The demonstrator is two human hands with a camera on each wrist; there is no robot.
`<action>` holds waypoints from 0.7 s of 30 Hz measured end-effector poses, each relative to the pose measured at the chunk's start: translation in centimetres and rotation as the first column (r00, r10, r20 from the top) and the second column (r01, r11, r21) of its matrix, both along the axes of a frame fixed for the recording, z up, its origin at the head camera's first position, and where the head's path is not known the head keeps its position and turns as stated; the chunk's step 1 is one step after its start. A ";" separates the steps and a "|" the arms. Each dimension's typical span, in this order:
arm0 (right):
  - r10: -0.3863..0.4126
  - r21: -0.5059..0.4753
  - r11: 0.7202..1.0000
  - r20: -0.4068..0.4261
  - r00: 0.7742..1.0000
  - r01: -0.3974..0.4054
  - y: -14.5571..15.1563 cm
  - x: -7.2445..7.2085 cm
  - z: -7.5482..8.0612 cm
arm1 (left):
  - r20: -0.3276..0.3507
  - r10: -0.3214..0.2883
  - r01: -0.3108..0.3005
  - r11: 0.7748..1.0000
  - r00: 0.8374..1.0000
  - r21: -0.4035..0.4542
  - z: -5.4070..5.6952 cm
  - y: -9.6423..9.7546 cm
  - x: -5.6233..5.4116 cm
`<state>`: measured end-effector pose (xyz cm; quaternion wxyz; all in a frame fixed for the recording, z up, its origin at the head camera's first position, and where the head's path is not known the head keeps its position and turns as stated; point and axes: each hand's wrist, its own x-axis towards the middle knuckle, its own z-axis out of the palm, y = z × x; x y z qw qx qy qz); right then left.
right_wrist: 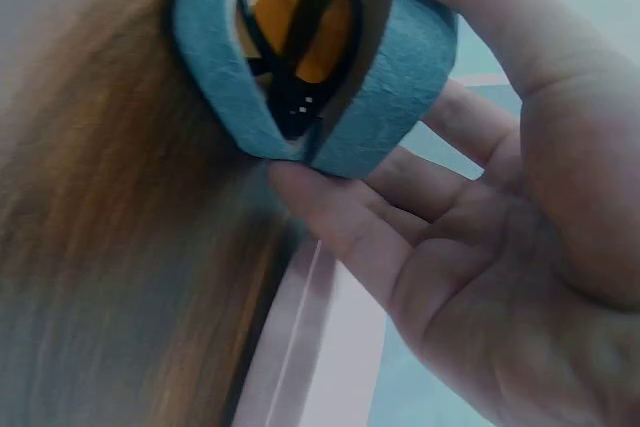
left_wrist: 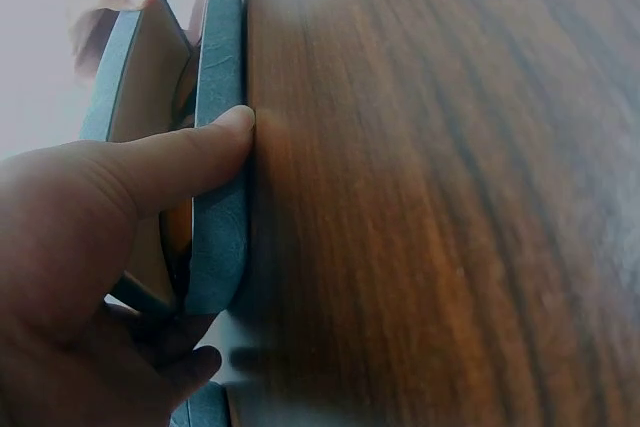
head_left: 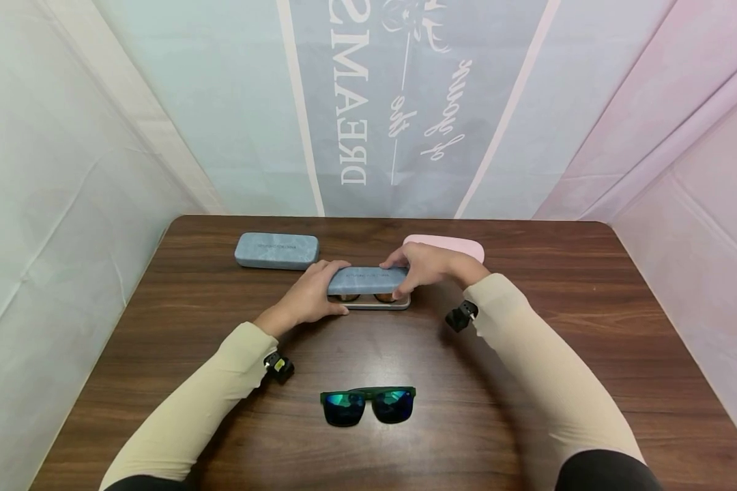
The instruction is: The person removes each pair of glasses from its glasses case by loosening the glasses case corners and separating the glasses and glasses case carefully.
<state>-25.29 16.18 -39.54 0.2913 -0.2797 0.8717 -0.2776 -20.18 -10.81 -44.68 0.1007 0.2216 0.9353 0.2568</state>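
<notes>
A blue glasses case [head_left: 367, 281] stands partly open near the middle of the table, its lid tilted up above the base. Inside lies a pair of dark-framed sunglasses [right_wrist: 318, 22] with amber lenses. My left hand [head_left: 307, 293] grips the case's left end, the thumb across the front wall of the base in the left wrist view. At the other end my right hand [head_left: 430, 264] holds the lid between thumb and fingers. Green-framed sunglasses [head_left: 368, 406] with mirrored blue-green lenses lie on the table in front of both hands.
A second blue glasses case [head_left: 276, 251], closed, lies at the back left of the brown wooden table [head_left: 565, 327]. A pink case [head_left: 471, 248] sits behind my right hand, which partly hides it. Printed cloth [head_left: 233, 102] hangs along the table's far edge.
</notes>
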 end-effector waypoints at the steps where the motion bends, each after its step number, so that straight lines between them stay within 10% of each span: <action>1: -0.001 -0.002 1.000 0.015 1.000 0.001 0.0 -0.1 0.1 | 0.008 0.006 -0.006 1.000 1.000 0.009 0.0 0.0 0.0; 21: -0.008 0.003 1.000 0.147 0.989 0.008 0.4 -1.3 0.4 | -0.040 0.077 -0.069 0.984 0.996 0.162 -0.7 -0.6 0.9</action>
